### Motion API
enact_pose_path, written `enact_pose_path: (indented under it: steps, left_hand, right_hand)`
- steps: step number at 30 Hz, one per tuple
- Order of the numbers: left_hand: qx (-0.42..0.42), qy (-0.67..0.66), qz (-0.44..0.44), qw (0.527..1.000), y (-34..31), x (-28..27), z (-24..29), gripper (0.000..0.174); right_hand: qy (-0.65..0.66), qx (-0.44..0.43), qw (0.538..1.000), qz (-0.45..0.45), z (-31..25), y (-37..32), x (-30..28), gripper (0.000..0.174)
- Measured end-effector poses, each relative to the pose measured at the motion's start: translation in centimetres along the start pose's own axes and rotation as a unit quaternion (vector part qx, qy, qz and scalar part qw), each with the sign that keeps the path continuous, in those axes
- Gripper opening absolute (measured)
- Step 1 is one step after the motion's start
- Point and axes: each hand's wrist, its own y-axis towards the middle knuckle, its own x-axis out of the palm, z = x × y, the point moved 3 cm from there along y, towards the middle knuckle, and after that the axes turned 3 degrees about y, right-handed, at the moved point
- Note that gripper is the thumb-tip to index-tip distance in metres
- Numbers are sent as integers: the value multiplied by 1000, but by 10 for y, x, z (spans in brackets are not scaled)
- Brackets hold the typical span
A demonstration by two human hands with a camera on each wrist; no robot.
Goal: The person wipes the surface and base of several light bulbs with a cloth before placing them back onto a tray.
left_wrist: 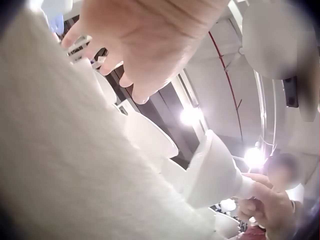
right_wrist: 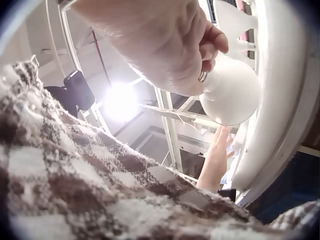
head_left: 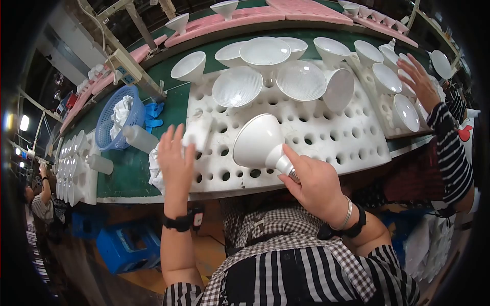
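A white reflector bulb [head_left: 258, 140] is tilted on its side above the foam board [head_left: 311, 160], its wide face turned left. My right hand [head_left: 321, 188] grips it by the metal screw base; the right wrist view shows the fingers [right_wrist: 212, 42] curled at the base of the bulb [right_wrist: 232, 92]. To the left, my left hand [head_left: 176, 160] is raised with fingers extended, blurred, near a white cloth [head_left: 155, 171] at the board's edge. In the left wrist view its palm [left_wrist: 145, 40] faces the camera, with nothing in it.
Several reflector bulbs [head_left: 238, 86] stand in the board's far holes. A blue basket [head_left: 104, 127] with white cloth and a white bottle [head_left: 140, 138] are at left. Another person's hand [head_left: 421, 84] reaches over bulbs at right. Blue stools [head_left: 120, 250] sit below the table.
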Motion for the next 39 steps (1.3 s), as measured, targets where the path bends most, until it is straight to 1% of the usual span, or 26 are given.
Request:
enact_pose_path:
  steps: [2, 3, 5, 9, 10, 11, 13, 15, 16, 17, 18, 21, 23, 24, 25, 26, 27, 29, 30, 32, 33, 34, 36, 37, 38, 39]
  left_hand:
    - [-107, 189, 41, 975, -24, -5, -29, 56]
    - [-105, 189, 39, 976, -30, -9, -32, 56]
    - [-254, 194, -93, 943, -45, -10, -47, 50]
    - [-226, 137, -68, 962, -54, -13, -81, 38]
    - [-248, 43, 49, 967, -49, -27, -76, 33]
    - [-261, -53, 162, 950, -44, -42, -68, 28]
    - [-241, -204, 251, 915, -22, -67, -12, 27]
    - [-72, -242, 241, 937, -4, -73, 61, 30]
    - [20, -198, 181, 963, 2, -65, 95, 35]
    - [148, -155, 146, 966, 13, -52, 128, 36]
    - [188, -89, 73, 975, 17, -35, 158, 34]
    - [227, -98, 64, 967, 38, -3, 160, 29]
    - [165, -171, 110, 965, 48, 12, 152, 16]
    - [168, -174, 113, 964, 56, 10, 150, 16]
    - [9, -256, 25, 966, 65, 13, 135, 22]
    - [-150, -326, -65, 931, 68, 15, 119, 31]
    - [-148, -326, -63, 931, 67, 19, 101, 31]
    - [-198, -570, -136, 786, 60, 46, 68, 39]
    - [-200, -568, -136, 786, 57, 39, 75, 39]
    - [-253, -732, -108, 624, 46, 23, 96, 38]
    - [-261, -746, -169, 590, 42, 30, 90, 38]
    - [-205, -671, -155, 695, 41, 20, 105, 37]
    - [-164, -496, -245, 816, 33, 1, 136, 41]
    - [-33, -473, -167, 865, 30, 4, 148, 42]
    - [101, -438, -83, 889, 25, 7, 159, 44]
    - [128, -440, -123, 880, 23, 2, 171, 38]
  right_hand:
    - [13, 7, 1000, 2, 4, 0, 0, 57]
    - [13, 9, 1000, 2, 6, 1, 1, 57]
    - [36, -19, 998, 51, 8, 5, 0, 57]
    - [91, 36, 994, 41, 10, 12, -4, 51]
    - [121, 59, 990, 44, 9, 14, -6, 48]
    - [152, 83, 984, 48, 10, 15, -7, 45]
    - [154, 84, 983, 47, 7, 19, -5, 42]
    - [157, 76, 984, 36, 2, 21, -1, 40]
    - [144, 55, 987, 35, -2, 23, 2, 40]
    - [131, 34, 990, 34, -6, 24, 4, 40]
    - [132, 31, 990, 31, -6, 24, 4, 40]
    - [89, 63, 994, -5, 3, 17, 6, 39]
    - [132, 47, 989, 50, 5, 16, 6, 39]
    - [127, 46, 989, 52, 4, 16, 6, 39]
    - [123, 42, 990, 58, 3, 17, 7, 40]
    - [120, 37, 990, 64, 2, 16, 8, 40]
    - [113, 20, 991, 68, 2, 12, 8, 43]
    - [118, 20, 991, 53, 3, 6, 6, 44]
    - [125, 27, 991, 38, 4, 2, 7, 45]
    - [131, 40, 990, 30, 5, -5, 7, 47]
    - [133, 52, 989, 26, 5, -9, 6, 49]
    - [134, 54, 989, 25, 6, -10, 3, 49]
    - [84, 162, 978, -98, 15, -10, 4, 50]
    - [85, 162, 978, -96, 24, -12, 9, 50]
    - [195, 109, 973, -51, 34, -14, 19, 49]
    - [300, 54, 952, -6, 41, -14, 24, 49]
